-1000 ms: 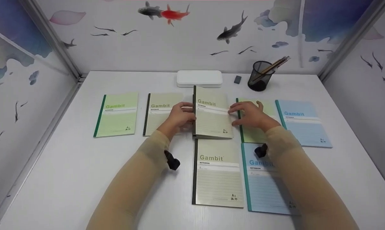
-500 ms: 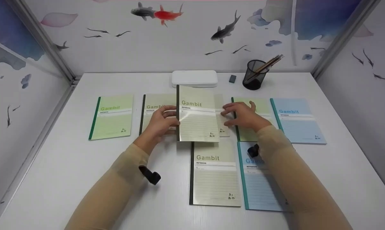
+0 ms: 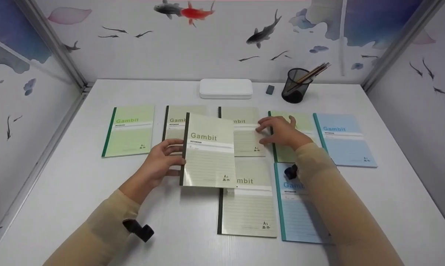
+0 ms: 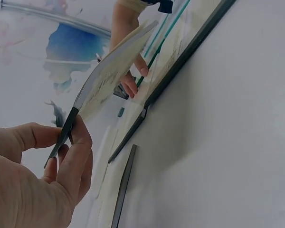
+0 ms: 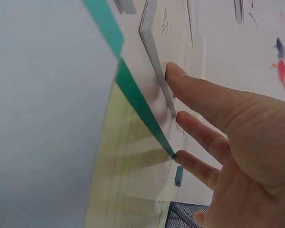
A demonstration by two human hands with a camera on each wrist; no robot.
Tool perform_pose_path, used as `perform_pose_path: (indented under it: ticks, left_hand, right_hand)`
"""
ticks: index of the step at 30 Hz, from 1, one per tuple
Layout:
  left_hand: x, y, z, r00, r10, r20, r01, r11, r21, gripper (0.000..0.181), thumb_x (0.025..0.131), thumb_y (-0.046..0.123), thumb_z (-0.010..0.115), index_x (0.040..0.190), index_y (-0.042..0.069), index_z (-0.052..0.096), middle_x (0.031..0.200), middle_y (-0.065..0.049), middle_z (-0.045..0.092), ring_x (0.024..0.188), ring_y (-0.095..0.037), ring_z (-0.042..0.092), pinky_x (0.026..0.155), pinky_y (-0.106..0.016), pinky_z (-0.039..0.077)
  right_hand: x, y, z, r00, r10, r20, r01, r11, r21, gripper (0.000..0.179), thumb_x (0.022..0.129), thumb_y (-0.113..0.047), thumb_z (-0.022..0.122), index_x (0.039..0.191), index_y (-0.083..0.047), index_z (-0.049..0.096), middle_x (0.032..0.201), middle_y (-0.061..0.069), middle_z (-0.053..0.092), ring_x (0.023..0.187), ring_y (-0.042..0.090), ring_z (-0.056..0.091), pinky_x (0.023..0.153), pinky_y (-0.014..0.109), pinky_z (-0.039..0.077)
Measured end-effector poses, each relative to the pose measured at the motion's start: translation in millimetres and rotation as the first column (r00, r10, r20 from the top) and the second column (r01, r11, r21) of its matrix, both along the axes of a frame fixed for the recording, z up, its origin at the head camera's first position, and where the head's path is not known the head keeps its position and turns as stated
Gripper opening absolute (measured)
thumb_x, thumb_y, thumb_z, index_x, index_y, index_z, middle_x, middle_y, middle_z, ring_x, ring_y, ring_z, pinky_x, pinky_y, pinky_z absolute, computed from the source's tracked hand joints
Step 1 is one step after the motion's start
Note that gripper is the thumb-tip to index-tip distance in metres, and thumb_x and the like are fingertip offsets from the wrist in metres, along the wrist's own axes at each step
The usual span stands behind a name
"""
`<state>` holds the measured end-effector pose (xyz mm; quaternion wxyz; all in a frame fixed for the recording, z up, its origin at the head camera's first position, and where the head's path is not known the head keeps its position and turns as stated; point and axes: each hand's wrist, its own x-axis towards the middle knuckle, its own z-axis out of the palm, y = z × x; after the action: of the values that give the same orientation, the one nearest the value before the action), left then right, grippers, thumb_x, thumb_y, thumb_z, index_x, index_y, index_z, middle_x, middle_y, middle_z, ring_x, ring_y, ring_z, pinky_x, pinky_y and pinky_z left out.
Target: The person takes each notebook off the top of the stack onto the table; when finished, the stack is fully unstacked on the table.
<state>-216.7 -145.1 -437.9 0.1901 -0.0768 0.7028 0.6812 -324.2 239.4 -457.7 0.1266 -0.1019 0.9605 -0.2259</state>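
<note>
My left hand (image 3: pixel 156 162) pinches a beige Gambit notebook (image 3: pixel 209 159) by its dark spine. In the left wrist view this notebook (image 4: pixel 109 71) is raised above the table, its free side angled up. From the head, it overlaps three other beige notebooks: one at back left (image 3: pixel 174 129), one at back middle (image 3: pixel 246 142) and one in front (image 3: pixel 248 212). My right hand (image 3: pixel 281 131) has its fingers spread over a green notebook (image 3: pixel 285 151). In the right wrist view, the thumb and fingertips (image 5: pixel 175 71) are right at the edge of the back middle beige notebook (image 5: pixel 173 38).
Another green notebook (image 3: pixel 128 133) lies at far left. A blue notebook (image 3: pixel 348 144) lies at the right, another blue notebook (image 3: pixel 300 218) partly under the right forearm. At the back stand a white case (image 3: pixel 226 88), a dark eraser (image 3: pixel 270 89) and a mesh pencil cup (image 3: pixel 294 90).
My left hand has lifted the beige notebook off the back middle one and carried it left and toward me, uncovering the notebook beneath. The right hand has stayed nearly in place.
</note>
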Motion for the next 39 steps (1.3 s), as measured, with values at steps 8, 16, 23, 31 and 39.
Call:
perform_pose_path:
  ticks: [8,16,23,31,39]
  left_hand:
    - [26.8,-28.9,-8.6,0.999,-0.025,0.024,0.026,0.999,-0.047,0.066,0.087,-0.007,0.065,0.148,0.007,0.043,0.145,-0.018,0.054,0.091,-0.019,0.071,0.074,-0.038,0.064]
    - [50.5,-48.9,-10.8,0.998,-0.048,0.041,0.056,0.973,-0.223,0.066,0.083,-0.008,0.067,0.143,0.003,0.039,0.143,-0.021,0.055,0.097,-0.022,0.068,0.074,-0.039,0.064]
    - [59.3,-50.3,-1.2,0.989,-0.15,0.003,0.138,0.9,-0.413,0.082,0.081,-0.006,0.072,0.15,0.01,0.031,0.13,-0.022,0.057,0.085,-0.025,0.068,0.068,-0.041,0.063]
    - [63.0,-45.7,5.8,0.958,-0.288,0.011,0.247,0.802,-0.543,0.098,0.076,-0.007,0.079,0.159,0.015,0.031,0.126,-0.02,0.054,0.079,-0.021,0.067,0.062,-0.036,0.063]
    - [63.8,-42.6,4.4,0.929,-0.362,0.074,0.327,0.71,-0.623,0.095,0.074,-0.01,0.079,0.157,0.009,0.036,0.117,-0.018,0.06,0.069,-0.021,0.065,0.055,-0.034,0.06]
  right_hand:
    - [1.6,0.6,-0.4,1.0,-0.008,0.004,0.008,1.0,0.0,0.042,0.084,-0.023,0.087,0.125,-0.022,0.075,0.157,0.001,0.052,0.153,0.032,0.032,0.12,0.071,-0.014]
    - [5.9,0.2,3.1,1.0,0.003,-0.014,-0.003,1.0,0.024,0.043,0.085,-0.023,0.086,0.126,-0.02,0.075,0.156,0.003,0.053,0.151,0.035,0.032,0.119,0.071,-0.014]
    - [4.3,-2.1,9.7,1.0,-0.021,-0.012,0.021,1.0,0.023,0.041,0.082,-0.022,0.088,0.122,-0.02,0.076,0.154,0.001,0.054,0.151,0.033,0.032,0.119,0.07,-0.019]
    - [2.9,-3.4,10.0,1.0,-0.022,-0.014,0.023,0.999,0.033,0.042,0.082,-0.022,0.088,0.123,-0.021,0.076,0.155,0.0,0.053,0.151,0.033,0.031,0.119,0.069,-0.019]
    - [3.1,-5.4,5.0,1.0,-0.025,-0.009,0.026,0.999,0.038,0.043,0.082,-0.022,0.088,0.123,-0.022,0.076,0.155,-0.001,0.054,0.151,0.032,0.032,0.12,0.069,-0.018]
